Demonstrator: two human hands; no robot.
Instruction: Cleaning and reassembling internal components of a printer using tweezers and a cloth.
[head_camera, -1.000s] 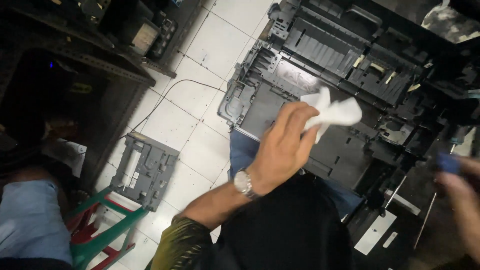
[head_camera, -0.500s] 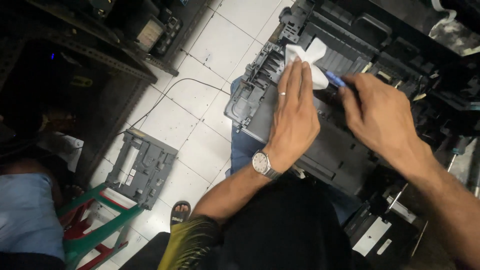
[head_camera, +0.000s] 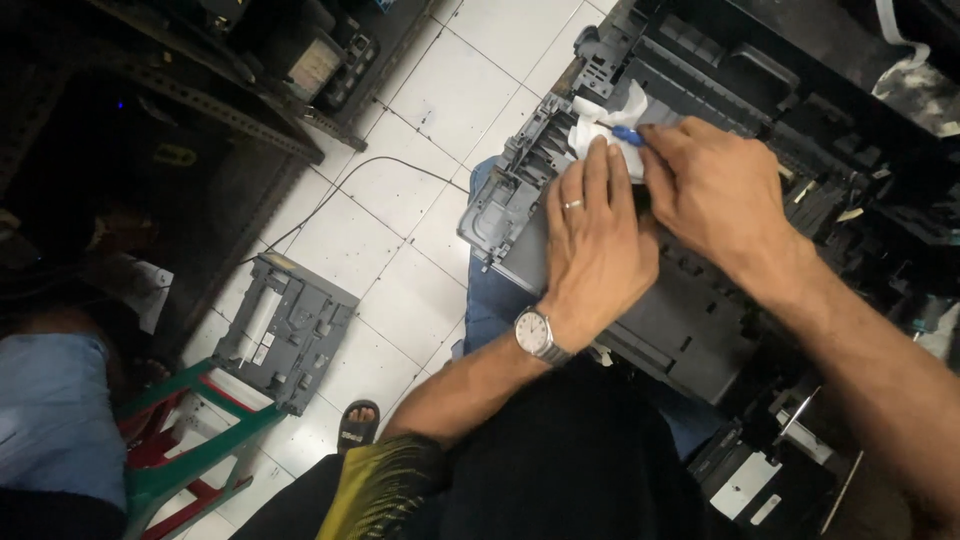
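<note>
**Both hands on an opened printer, tissue and blue tool at its far left corner**

A white tiled floor (head_camera: 430, 120) filled the far left and middle of the view, with a thin black cable (head_camera: 330, 195) running across it. A large dismantled printer chassis (head_camera: 690, 310), dark grey and black, rested across the person's lap and spread to the right. Dark metal shelving (head_camera: 200, 90) stood along the far left. On the near left a green and red stool (head_camera: 190, 450) stood beside a detached grey plastic panel (head_camera: 290, 330) lying flat on the tiles. A sandalled foot (head_camera: 357, 425) showed just beside the panel, near the bottom.

The left hand (head_camera: 595, 250) lay palm down on the chassis, fingers stretched out and pressed flat, their tips resting on a white tissue (head_camera: 600, 125) at the far left corner of the machine. The hand gripped nothing; it held the tissue down by pressure alone. A wristwatch (head_camera: 535, 333) sat on that wrist, and a ring (head_camera: 573, 204) on one finger.

The right hand (head_camera: 715, 190) lay just beside the left, touching it, with fingers curled and pinched on a small blue tool (head_camera: 628, 134) whose tip met the tissue. How much of the tool was hidden inside the hand could not be told.
</note>
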